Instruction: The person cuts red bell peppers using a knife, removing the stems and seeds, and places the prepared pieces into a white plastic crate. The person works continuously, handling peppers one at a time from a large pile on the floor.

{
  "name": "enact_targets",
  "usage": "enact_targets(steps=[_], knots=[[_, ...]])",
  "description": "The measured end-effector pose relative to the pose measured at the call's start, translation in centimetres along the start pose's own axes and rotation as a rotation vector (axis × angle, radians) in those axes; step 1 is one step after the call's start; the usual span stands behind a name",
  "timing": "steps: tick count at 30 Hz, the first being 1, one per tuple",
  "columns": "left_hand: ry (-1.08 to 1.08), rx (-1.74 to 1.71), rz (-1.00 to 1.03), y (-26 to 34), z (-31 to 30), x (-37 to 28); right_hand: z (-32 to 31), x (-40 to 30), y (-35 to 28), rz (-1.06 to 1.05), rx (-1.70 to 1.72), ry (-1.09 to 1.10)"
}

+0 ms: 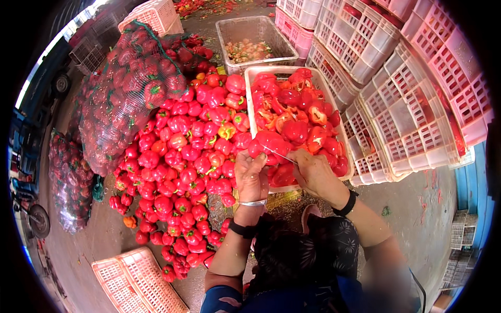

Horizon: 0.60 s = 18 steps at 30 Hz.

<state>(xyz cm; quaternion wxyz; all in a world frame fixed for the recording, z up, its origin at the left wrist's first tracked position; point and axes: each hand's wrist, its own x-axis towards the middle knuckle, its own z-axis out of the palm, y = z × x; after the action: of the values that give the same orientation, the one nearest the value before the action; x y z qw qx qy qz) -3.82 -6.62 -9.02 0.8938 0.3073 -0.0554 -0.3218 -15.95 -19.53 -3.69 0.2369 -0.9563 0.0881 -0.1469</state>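
Near the lower left corner of a white plastic crate (250,102), my left hand (251,178) holds a red bell pepper (274,143). My right hand (313,170) grips a small thin-bladed knife (278,153), its blade lying against that pepper; the handle is hidden in my fingers. Cut red pepper pieces (293,131) fill the crate, some with pale insides showing. To the left of the crate, a large heap of whole red bell peppers (188,156) spreads over the floor, several with green stems, a few orange or yellowish.
Mesh sacks of peppers (125,94) lean at the left of the heap. Behind the white crate, a grey crate (256,23) holds pepper cores. Stacked crates (407,113) rise at the right. An overturned pink crate (137,277) lies at the lower left.
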Motion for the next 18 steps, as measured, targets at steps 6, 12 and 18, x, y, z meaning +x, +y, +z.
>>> enact_targets(steps=[6, 12, 18], knots=[[0.075, 0.094, 0.098, -2.5, 0.4, 0.1, 0.5, -0.4, 0.6, 0.145, 0.021, -0.032], [0.020, 0.036, 0.005, -2.9, 0.1, -0.1, 0.4, -1.0, 1.6, 0.178, -0.018, -0.020], [-0.050, 0.003, -0.097, -3.1, 1.3, -0.6, 0.6, -2.7, 4.2, 0.119, -0.105, 0.040]])
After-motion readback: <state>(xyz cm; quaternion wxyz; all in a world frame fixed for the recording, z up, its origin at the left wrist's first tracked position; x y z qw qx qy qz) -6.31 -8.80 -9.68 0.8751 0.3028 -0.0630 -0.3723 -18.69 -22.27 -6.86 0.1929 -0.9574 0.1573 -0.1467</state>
